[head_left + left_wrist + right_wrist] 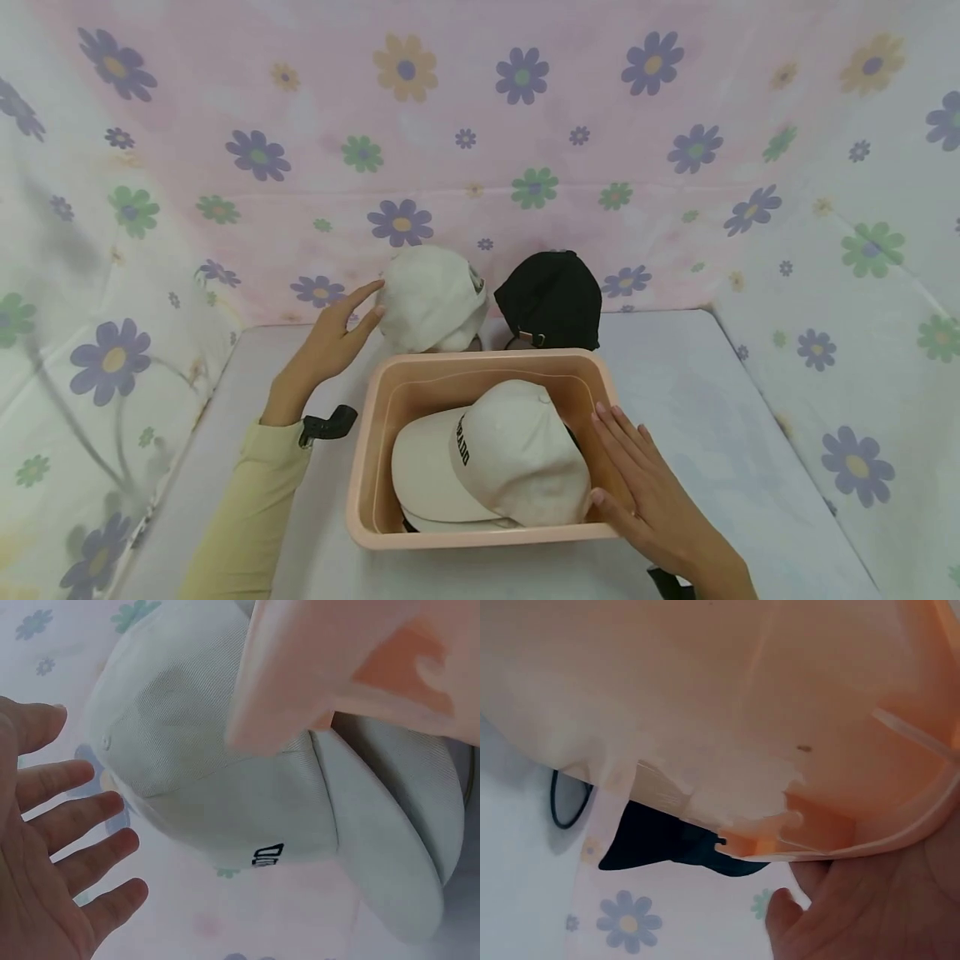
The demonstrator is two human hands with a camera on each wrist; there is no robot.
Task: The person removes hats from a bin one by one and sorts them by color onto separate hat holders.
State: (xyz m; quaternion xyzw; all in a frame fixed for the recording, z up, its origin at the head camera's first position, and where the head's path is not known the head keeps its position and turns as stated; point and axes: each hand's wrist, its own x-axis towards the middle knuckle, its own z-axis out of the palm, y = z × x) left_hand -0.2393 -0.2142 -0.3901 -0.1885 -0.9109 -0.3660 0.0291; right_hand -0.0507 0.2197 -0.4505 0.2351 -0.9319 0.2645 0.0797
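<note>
A peach plastic bin holds a cream baseball cap with dark lettering, its brim pointing left. More brim edges show beneath that cap. Behind the bin stands a white cap, and the left wrist view shows dark lettering on its front. My left hand is at this cap's left side, fingers spread and slightly bent, fingertips right by the crown. Along the bin's right rim rests my right hand, its fingers extended and its thumb near the cream cap. In the right wrist view, the bin hides part of those fingers.
Right of the white cap stands a black cap with a strap and buckle at its back. Flower-patterned cloth hangs behind and on both sides of the white table. A black wrist strap sits on the left wrist.
</note>
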